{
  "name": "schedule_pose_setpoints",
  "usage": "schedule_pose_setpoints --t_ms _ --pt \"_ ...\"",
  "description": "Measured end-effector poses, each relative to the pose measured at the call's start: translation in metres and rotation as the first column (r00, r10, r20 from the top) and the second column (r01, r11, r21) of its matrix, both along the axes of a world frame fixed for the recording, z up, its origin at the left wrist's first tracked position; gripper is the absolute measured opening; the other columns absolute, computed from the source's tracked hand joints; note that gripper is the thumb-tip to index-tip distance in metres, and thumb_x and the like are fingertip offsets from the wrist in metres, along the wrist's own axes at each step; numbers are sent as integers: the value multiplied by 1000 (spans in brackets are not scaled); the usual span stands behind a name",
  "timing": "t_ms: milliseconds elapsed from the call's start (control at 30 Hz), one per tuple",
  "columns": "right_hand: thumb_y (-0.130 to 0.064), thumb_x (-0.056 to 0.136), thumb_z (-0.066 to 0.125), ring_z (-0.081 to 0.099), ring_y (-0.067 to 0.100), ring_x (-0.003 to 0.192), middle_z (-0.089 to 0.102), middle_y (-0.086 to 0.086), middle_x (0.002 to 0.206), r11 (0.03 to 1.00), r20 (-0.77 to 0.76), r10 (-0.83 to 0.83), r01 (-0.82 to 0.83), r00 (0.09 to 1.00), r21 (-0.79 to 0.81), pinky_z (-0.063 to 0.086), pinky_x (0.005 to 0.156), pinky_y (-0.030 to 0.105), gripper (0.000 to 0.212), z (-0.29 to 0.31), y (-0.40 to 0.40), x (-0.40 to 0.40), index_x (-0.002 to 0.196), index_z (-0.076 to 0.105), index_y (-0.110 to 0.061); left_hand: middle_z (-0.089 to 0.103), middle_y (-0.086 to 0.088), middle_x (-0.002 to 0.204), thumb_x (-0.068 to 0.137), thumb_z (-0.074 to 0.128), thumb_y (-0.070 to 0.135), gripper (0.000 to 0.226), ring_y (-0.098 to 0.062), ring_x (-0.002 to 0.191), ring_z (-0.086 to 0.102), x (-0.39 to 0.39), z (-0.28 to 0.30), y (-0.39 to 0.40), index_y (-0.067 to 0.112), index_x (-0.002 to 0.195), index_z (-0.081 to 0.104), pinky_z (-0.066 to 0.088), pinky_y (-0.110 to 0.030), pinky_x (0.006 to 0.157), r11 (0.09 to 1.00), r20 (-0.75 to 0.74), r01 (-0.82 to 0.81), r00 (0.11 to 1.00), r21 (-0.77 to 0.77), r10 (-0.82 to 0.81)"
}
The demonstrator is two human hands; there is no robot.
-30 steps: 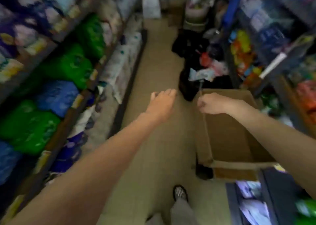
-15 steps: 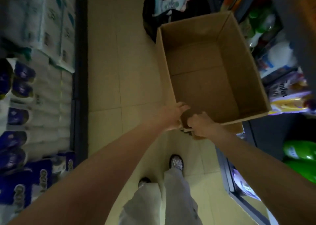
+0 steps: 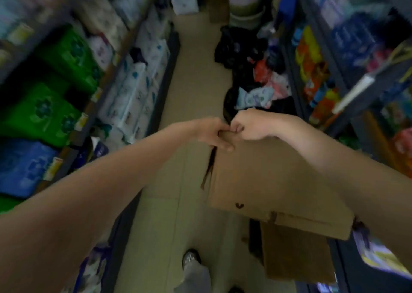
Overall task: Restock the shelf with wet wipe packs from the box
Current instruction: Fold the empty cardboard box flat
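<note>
Box (image 3: 263, 176) | hanging mid-aisle above floor, near right shelving | left hand (image 3: 211, 134) and right hand (image 3: 252, 125) both pinching its far top edge | risk: thin cardboard edge slipping or tearing, box dropping

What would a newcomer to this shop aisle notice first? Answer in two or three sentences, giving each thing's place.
The eye lands on the brown cardboard box in the centre, gripped at its top corner by the left hand and right hand. Bright green packs fill the left shelves. Black bags spilling colourful goods lie on the floor beyond.
</note>
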State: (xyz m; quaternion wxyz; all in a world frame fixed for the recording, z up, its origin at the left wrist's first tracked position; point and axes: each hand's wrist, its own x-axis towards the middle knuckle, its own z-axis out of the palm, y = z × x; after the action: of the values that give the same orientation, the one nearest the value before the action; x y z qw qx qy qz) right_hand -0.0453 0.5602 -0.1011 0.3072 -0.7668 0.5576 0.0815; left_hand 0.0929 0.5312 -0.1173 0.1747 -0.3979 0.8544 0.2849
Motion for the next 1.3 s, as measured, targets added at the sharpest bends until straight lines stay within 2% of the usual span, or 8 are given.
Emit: schedule_pose_setpoints --t_ms 200,300,400,467,600,800,1000,1300 --pt "-9 85 54 58 16 78 63 -1 89 999 -78 28 -30 997 -19 46 55 18 23 58 -110 28 106 65 -12 57 7 71 84 65 33 27 -10 64 55 27 44 -111 15 103 62 44 -18 65 982 -162 -119 977 145 142" --pt "-9 86 56 57 13 87 62 -4 93 996 -84 -11 3 996 -86 48 68 22 26 82 -172 31 109 65 -16 55 8 68 86 62 30 18 3 48 51 33 61 -177 15 96 63 43 -12 55 982 -282 -105 948 158 147" --pt "-8 87 59 61 13 82 68 3 100 982 84 -171 177 982 -68 52 75 29 23 110 -248 23 108 63 -16 51 8 65 87 61 31 17 2 44 49 37 90 -254 19 76 58 41 -11 50 990 -339 -85 933 110 118" --pt "-8 89 58 61 12 76 68 6 103 959 179 -267 279 947 -46 49 65 26 22 126 -298 20 110 60 -16 54 6 70 87 60 35 20 -3 52 50 41 111 -303 16 81 59 42 -14 53 995 -316 -84 944 56 97" --pt "-9 91 54 62 11 78 60 5 113 958 30 -287 288 957 -3 47 57 21 41 135 -380 21 131 46 -14 55 6 68 86 60 41 26 -8 55 51 55 141 -394 16 78 56 42 -24 62 993 -206 -57 978 -103 35" --pt "-18 88 62 56 21 112 34 1 146 939 91 -343 343 935 11 50 68 21 64 146 -506 6 143 29 -21 48 11 69 89 56 41 24 -2 63 45 58 166 -535 23 74 50 33 -21 57 951 -175 38 980 -308 -95" --pt "-19 82 69 71 20 77 69 6 93 962 120 -265 270 957 -33 59 68 31 23 131 -694 4 102 65 -7 51 6 82 90 55 37 17 -12 77 47 59 170 -717 21 85 50 36 -24 63 930 -83 113 985 -351 -151" --pt "-23 82 69 71 16 62 71 7 83 989 -15 -44 42 999 -142 56 56 24 19 144 -1004 44 91 64 -7 45 -3 98 94 45 41 34 -18 85 44 92 166 -997 8 103 48 35 -28 72 913 154 -18 984 -409 88"
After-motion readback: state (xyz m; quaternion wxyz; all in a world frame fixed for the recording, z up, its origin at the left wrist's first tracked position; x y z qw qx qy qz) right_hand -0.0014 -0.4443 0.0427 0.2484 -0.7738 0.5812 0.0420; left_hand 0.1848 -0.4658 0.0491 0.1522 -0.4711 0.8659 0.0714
